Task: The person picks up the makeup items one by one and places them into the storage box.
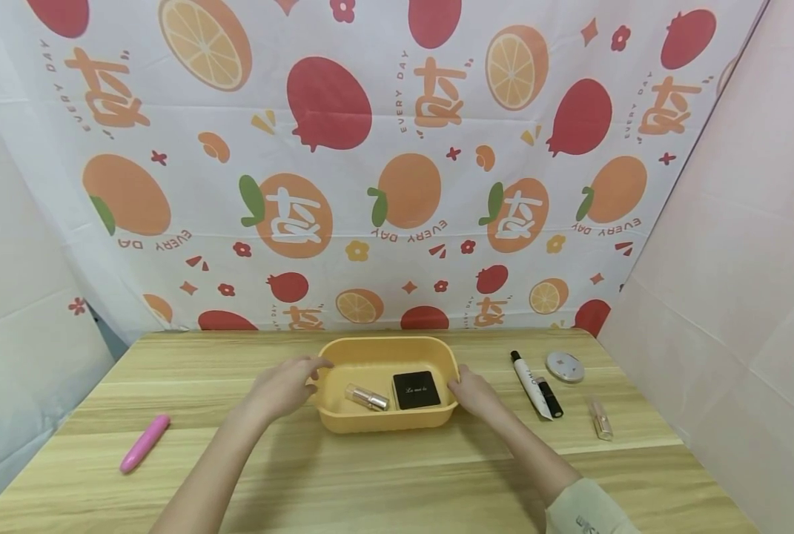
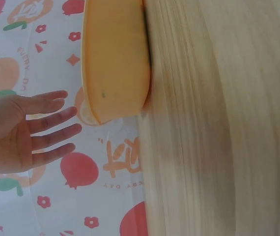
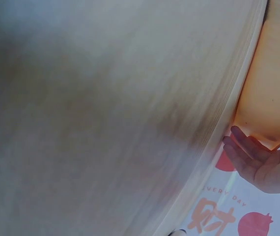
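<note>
A yellow plastic basket (image 1: 386, 423) stands on the wooden table in the head view. Inside it lie a lipstick (image 1: 368, 397) with a clear cap and a square black compact (image 1: 417, 390) with pale lettering. My left hand (image 1: 286, 386) is at the basket's left end, fingers spread; the left wrist view shows straight fingers (image 2: 56, 120) a little apart from the wall. At the opposite end, my right hand (image 1: 474, 393) grips the rim, its fingers (image 3: 243, 147) lying along the outer wall in the right wrist view.
Right of the basket lie a white tube (image 1: 531, 386) with a black cap, a small black cosmetic tube (image 1: 550, 398), a round silvery compact (image 1: 565, 366) and another lipstick (image 1: 600, 420). A pink capped stick (image 1: 144, 443) lies at the left. A fruit-print curtain (image 1: 383, 282) hangs behind the table.
</note>
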`<state>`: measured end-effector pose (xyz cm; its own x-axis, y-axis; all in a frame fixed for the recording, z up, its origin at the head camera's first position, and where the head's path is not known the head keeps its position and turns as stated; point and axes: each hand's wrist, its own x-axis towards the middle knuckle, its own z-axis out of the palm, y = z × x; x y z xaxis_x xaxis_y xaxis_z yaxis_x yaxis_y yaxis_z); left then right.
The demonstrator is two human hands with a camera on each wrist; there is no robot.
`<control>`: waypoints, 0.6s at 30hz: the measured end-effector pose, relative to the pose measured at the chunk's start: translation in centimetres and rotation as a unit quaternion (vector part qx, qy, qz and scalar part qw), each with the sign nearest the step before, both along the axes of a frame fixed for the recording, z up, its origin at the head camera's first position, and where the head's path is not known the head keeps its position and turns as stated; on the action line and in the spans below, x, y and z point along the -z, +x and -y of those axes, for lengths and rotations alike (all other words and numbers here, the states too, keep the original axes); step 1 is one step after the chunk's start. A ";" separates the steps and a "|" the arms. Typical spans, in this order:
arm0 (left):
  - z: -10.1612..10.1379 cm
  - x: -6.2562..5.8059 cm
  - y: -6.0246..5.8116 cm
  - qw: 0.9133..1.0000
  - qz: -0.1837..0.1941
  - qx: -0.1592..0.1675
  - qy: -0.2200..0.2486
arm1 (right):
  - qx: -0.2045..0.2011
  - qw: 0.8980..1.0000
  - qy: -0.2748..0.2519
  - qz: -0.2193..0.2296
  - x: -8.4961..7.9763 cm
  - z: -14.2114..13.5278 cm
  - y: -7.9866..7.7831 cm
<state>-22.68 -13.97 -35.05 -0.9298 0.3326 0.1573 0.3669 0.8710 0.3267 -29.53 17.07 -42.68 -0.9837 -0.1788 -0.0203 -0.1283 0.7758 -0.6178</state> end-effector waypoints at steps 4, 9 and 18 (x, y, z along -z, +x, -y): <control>0.6 -0.2 0.1 1.000 0.002 -0.006 0.007 | 0.000 1.000 0.000 0.001 -0.1 0.0 0.0; 1.4 -0.3 0.2 1.000 0.006 -0.011 0.008 | 0.001 1.000 0.001 0.001 -0.1 0.1 0.0; 2.8 -0.3 0.4 1.000 0.015 -0.021 0.005 | 0.002 1.000 -0.004 0.003 0.0 0.1 -0.1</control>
<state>-22.30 -16.76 -34.71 -0.9473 0.2918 0.1319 0.3199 0.8819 0.3463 -29.59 17.01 -42.67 -0.9841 -0.1756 -0.0255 -0.1215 0.7714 -0.6247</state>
